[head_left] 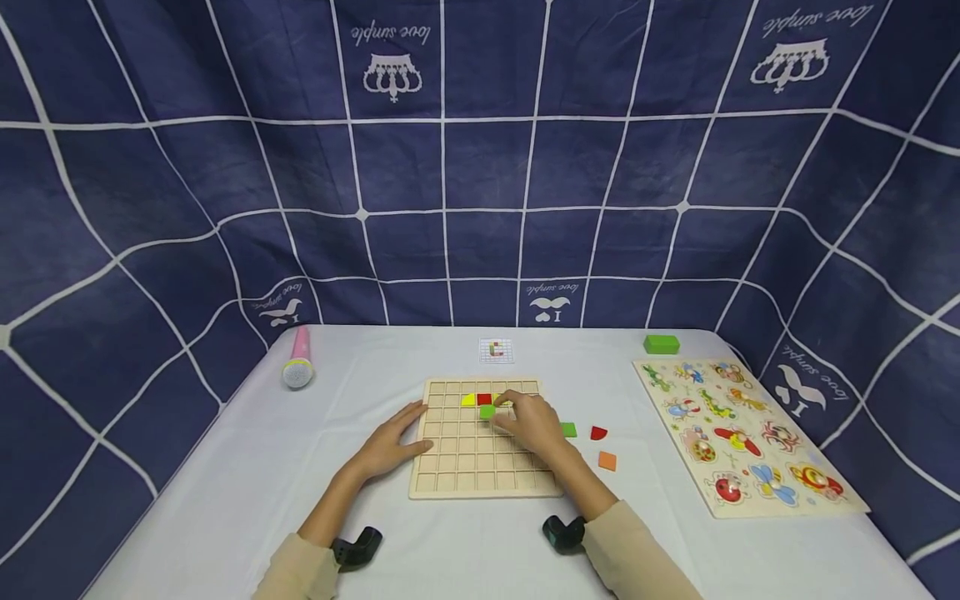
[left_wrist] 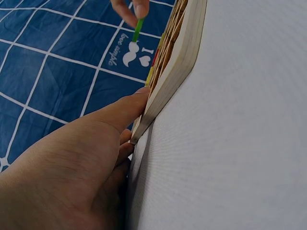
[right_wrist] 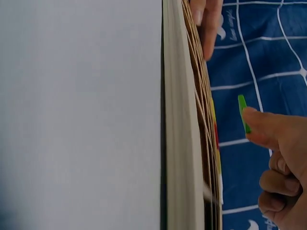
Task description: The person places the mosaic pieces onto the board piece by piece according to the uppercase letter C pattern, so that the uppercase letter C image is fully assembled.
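A wooden grid board (head_left: 453, 490) lies on the white table. My right hand (head_left: 534, 423) pinches a green square tile (head_left: 487, 412) between thumb and index finger. In the right wrist view that tile (right_wrist: 242, 112) is held above the board, with the other fingers curled in. A yellow tile (head_left: 468, 400), a red tile (head_left: 483, 399) and another yellow piece, partly hidden by the right fingers, sit along an upper row of the grid. Along the board's left edge rests my left hand (head_left: 388, 442), fingers extended, its thumb (left_wrist: 132, 108) touching the rim.
Right of the board lie a green tile (head_left: 568, 430), a red quarter-round piece (head_left: 598, 433) and an orange square (head_left: 607, 461). Behind it is a small pattern card (head_left: 497, 351). A pink toy microphone (head_left: 298, 367), a green block (head_left: 662, 344) and an animal puzzle board (head_left: 678, 417) stand further out.
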`<state>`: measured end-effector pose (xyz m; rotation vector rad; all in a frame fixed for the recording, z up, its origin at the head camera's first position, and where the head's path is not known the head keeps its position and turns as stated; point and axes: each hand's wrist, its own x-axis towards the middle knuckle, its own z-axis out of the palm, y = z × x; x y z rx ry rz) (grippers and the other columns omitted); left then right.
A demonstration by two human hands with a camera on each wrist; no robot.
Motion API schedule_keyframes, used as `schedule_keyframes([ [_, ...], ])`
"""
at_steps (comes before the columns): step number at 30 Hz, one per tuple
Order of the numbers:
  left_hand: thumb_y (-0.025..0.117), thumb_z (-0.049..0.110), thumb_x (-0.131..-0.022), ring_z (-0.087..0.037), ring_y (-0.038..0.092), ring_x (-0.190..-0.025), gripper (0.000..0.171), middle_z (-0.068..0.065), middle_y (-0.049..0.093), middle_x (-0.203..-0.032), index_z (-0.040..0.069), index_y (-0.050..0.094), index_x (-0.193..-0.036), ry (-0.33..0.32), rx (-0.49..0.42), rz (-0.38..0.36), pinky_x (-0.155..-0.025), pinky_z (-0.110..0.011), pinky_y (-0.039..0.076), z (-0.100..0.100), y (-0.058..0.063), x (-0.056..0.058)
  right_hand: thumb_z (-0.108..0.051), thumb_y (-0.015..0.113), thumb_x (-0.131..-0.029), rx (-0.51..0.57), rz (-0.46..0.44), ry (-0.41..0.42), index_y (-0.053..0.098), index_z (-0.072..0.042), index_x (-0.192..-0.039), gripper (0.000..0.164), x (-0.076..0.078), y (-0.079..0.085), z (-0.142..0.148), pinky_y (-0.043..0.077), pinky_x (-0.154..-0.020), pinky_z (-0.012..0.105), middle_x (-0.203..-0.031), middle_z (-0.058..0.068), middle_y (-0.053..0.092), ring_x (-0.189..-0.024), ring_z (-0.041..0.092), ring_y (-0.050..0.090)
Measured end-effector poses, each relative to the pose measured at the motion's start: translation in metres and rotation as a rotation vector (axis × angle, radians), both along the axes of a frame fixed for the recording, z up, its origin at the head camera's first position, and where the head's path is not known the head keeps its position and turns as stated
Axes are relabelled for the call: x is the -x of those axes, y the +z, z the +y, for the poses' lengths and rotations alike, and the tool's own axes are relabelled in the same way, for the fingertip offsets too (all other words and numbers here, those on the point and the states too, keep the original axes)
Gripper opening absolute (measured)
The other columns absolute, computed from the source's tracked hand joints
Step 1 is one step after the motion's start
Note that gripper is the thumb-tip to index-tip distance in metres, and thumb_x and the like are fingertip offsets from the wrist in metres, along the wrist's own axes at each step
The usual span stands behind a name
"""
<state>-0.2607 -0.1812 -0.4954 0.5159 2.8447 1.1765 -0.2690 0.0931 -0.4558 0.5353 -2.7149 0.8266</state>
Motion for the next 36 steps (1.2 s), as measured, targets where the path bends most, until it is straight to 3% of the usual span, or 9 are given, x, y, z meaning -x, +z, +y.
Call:
schedule_keyframes([
  [5, 0.067, 0.042, -0.082, -0.031, 0.018, -0.137, 0.075, -0.009, 0.026, -0.15, 0.011, 0.036, -0.143, 0.004, 0.013, -0.01, -0.108, -0.051, 0.018, -0.001, -0.003, 0.0, -0.031, 0.073, -0.079, -0.03, 0.017, -0.017, 0.069, -0.012, -0.101, 0.029, 0.004, -0.004, -0.023, 0.025, -0.036, 0.022, -0.048, -0.006, 0.049, -0.042, 0.007, 0.028],
  [9, 0.067, 0.041, -0.082, -0.032, 0.019, -0.137, 0.075, -0.01, 0.027, -0.149, 0.01, 0.037, -0.142, 0.002, 0.002, 0.006, -0.107, -0.052, 0.019, 0.0, -0.002, 0.0, -0.03, 0.073, -0.079, -0.046, 0.026, -0.039, 0.069, -0.012, -0.099, 0.028, 0.009, -0.008, -0.036, 0.031, -0.037, 0.021, -0.069, 0.001, 0.067, -0.045, 0.007, 0.041],
  [12, 0.068, 0.04, -0.082, -0.033, 0.02, -0.136, 0.074, -0.011, 0.029, -0.148, 0.008, 0.038, -0.141, 0.002, -0.003, 0.019, -0.107, -0.053, 0.02, 0.0, -0.003, -0.001, -0.03, 0.074, -0.079, -0.068, 0.013, -0.056, 0.07, -0.013, -0.098, 0.026, 0.012, -0.013, -0.039, 0.037, -0.04, 0.021, -0.087, 0.003, 0.07, -0.053, 0.01, 0.05],
  [14, 0.068, 0.04, -0.082, -0.034, 0.02, -0.136, 0.074, -0.013, 0.029, -0.148, 0.008, 0.037, -0.141, 0.0, 0.003, 0.023, -0.106, -0.054, 0.02, 0.0, -0.004, -0.001, -0.031, 0.074, -0.079, -0.081, -0.008, -0.07, 0.07, -0.014, -0.098, 0.026, 0.013, -0.016, -0.04, 0.037, -0.041, 0.021, -0.09, 0.003, 0.07, -0.056, 0.011, 0.05],
  [25, 0.068, 0.041, -0.082, -0.032, 0.02, -0.137, 0.075, -0.011, 0.028, -0.149, 0.009, 0.037, -0.142, 0.004, 0.018, 0.01, -0.107, -0.053, 0.02, 0.0, -0.001, -0.001, -0.033, 0.075, -0.077, -0.079, -0.03, -0.093, 0.07, -0.015, -0.101, 0.031, 0.015, -0.019, -0.042, 0.038, -0.041, 0.021, -0.092, 0.007, 0.07, -0.055, 0.01, 0.051],
  [32, 0.068, 0.041, -0.082, -0.032, 0.019, -0.137, 0.075, -0.01, 0.027, -0.149, 0.009, 0.036, -0.142, 0.005, 0.007, 0.003, -0.107, -0.053, 0.019, 0.0, -0.001, -0.001, -0.033, 0.075, -0.076, -0.071, -0.035, -0.087, 0.07, -0.014, -0.102, 0.032, 0.011, -0.014, -0.041, 0.043, -0.045, 0.026, -0.091, 0.008, 0.07, -0.067, 0.019, 0.062],
  [36, 0.068, 0.041, -0.081, -0.031, 0.019, -0.137, 0.075, -0.01, 0.027, -0.149, 0.01, 0.037, -0.142, 0.008, 0.007, 0.006, -0.107, -0.052, 0.019, 0.0, -0.001, -0.001, -0.028, 0.075, -0.077, -0.041, -0.028, -0.08, 0.069, -0.014, -0.101, 0.029, 0.007, -0.007, -0.033, 0.039, -0.041, 0.026, -0.079, 0.008, 0.069, -0.055, 0.016, 0.054],
])
